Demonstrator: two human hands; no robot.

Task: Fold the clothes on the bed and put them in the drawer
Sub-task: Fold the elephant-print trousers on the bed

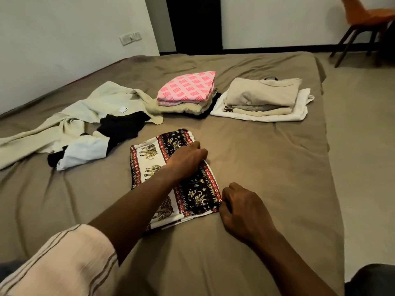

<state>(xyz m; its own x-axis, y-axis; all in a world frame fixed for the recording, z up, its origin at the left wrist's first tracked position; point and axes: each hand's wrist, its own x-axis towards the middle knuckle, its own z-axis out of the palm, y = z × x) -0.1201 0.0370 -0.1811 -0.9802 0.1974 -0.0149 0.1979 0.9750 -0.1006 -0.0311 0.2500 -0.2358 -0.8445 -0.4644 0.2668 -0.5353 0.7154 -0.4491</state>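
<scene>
Far left of the elephant-print cloth [149,161]: an unfolded heap [85,116] of pale green, black and light blue garments, loose on the bed [277,167]. Centre: the cloth itself, folded to a long rectangle, long axis running away from the wearer, far end slanting left. On its right long edge, about midway along, the left hand [188,159], fingers curled down over the hem. At the cloth's near right corner, the right hand [239,206], fingers bunched together and apparently pinching the corner, fingertips hidden behind the knuckles. Both hands on the same side of the cloth, the right one nearer the wearer; likely next, a fold across the long axis or a lift. Beyond the cloth: a folded pink-topped stack [188,86]. Beyond and right of the cloth: a folded beige stack [263,95] on a white piece. Farther right, off the bed, an orange chair [363,18]. No drawer in view.
</scene>
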